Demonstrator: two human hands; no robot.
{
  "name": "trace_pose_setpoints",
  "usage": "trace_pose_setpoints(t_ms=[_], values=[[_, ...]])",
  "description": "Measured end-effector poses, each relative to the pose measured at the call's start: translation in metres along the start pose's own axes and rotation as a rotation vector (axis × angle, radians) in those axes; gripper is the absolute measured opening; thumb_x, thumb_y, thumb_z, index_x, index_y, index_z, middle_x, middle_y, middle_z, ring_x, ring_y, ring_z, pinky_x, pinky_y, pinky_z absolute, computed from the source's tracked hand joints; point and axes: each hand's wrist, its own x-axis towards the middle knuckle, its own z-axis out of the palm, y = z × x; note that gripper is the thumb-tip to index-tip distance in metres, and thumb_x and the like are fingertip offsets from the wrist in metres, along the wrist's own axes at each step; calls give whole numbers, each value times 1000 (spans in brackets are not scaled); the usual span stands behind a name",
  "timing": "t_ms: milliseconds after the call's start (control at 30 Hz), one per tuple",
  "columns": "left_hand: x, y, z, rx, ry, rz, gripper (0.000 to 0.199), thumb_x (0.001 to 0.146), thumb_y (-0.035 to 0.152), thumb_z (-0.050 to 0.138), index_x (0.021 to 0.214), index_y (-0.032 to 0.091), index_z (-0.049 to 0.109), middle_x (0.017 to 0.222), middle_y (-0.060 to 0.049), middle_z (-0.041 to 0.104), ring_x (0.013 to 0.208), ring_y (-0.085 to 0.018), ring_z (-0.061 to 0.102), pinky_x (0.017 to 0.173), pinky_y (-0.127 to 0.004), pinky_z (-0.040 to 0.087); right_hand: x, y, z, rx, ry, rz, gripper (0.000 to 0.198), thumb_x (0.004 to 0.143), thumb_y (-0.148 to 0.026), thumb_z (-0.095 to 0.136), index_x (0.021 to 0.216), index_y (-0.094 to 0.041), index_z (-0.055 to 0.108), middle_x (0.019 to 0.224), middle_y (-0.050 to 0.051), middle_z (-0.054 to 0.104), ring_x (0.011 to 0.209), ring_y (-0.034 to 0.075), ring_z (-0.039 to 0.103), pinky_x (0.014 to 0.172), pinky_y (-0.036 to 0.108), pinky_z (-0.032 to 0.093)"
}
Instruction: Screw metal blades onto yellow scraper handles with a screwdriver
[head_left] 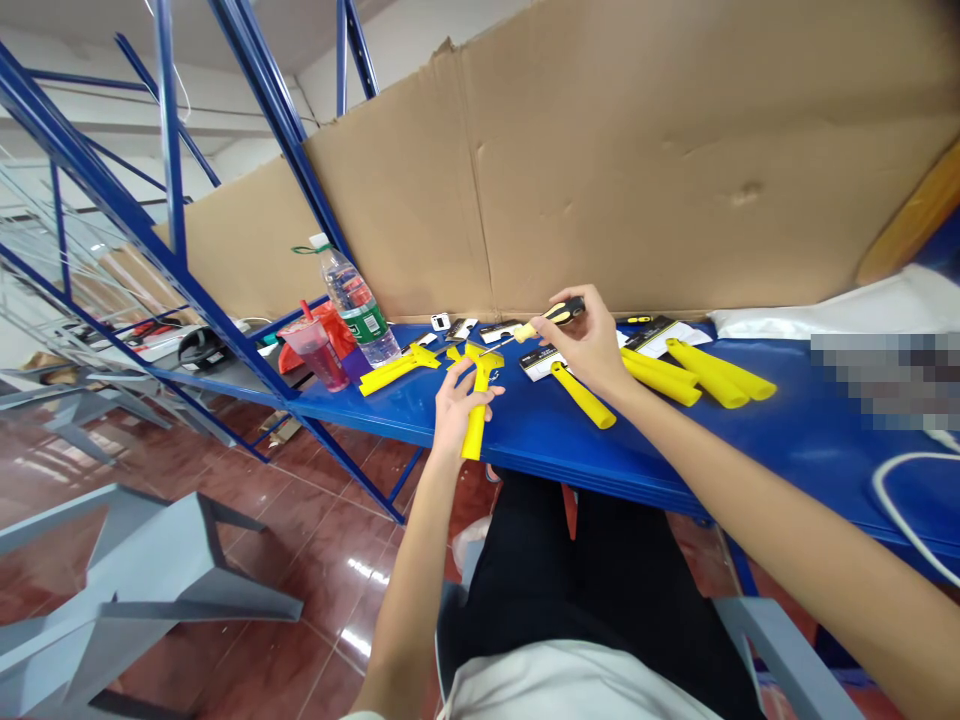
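Gripping a yellow-and-black screwdriver (541, 322) by its handle, the right hand (587, 340) has its fingers curled closely around the grip, the shaft slanting down to the left. The left hand (456, 405) holds a T-shaped yellow plastic handle (474, 430), fingers and thumb closed about its stem below the crosspiece. The shaft's end meets the crosspiece; whether it sits in a screw is too small to tell. This held handle is over the front edge of a blue tabletop (525, 432), its lower end pointing toward the person's lap.

Just left of it, a second T-shaped yellow piece (394, 375) lies on the table. Beneath the right hand, a single yellow tube (583, 398) lies aslant, its upper end at a black-and-white card (538, 366). Farther right, more yellow tubes (724, 378) rest close together, in front of another printed card (660, 338).

Toward the left end stand a clear water bottle (352, 305) with a green label and a pink cup (319, 350), a red plastic bag beside them. Brown cardboard (637, 170) walls the back. A white cable (885, 480) loops at far right, and a grey plastic chair (165, 560) stands on the reddish tiled floor.
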Motion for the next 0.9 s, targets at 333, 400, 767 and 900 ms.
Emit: trace_pose_setpoints(t_ms=[333, 400, 767, 900], values=[[4, -5, -5, 21, 12, 22, 78, 64, 15, 89, 135, 24, 59, 126, -13, 73, 104, -32, 82, 55, -23, 44, -1, -3, 2, 71, -34, -6, 48, 87, -58, 91, 116, -33, 61, 96, 2, 73, 88, 27, 77, 80, 50, 72], [4, -6, -5, 24, 13, 23, 78, 64, 15, 89, 136, 24, 59, 127, -13, 73, 103, -32, 82, 55, -24, 44, -1, -2, 1, 22, 1, 0, 47, 85, -56, 94, 109, -32, 62, 88, 0, 68, 77, 24, 73, 74, 48, 71], [3, -4, -3, 24, 20, 18, 77, 63, 15, 89, 134, 23, 59, 126, -14, 74, 99, -32, 82, 54, -25, 44, -1, -5, 1, 101, -44, -14, 45, 87, -52, 92, 113, -32, 61, 107, 4, 81, 103, 30, 82, 95, 53, 69], [3, -5, -4, 34, 18, 24, 76, 64, 15, 88, 134, 23, 61, 131, -14, 73, 100, -31, 82, 55, -24, 44, 0, -2, 0, 8, 16, -3, 44, 85, -56, 93, 104, -31, 62, 90, 1, 76, 78, 26, 78, 78, 51, 70]])
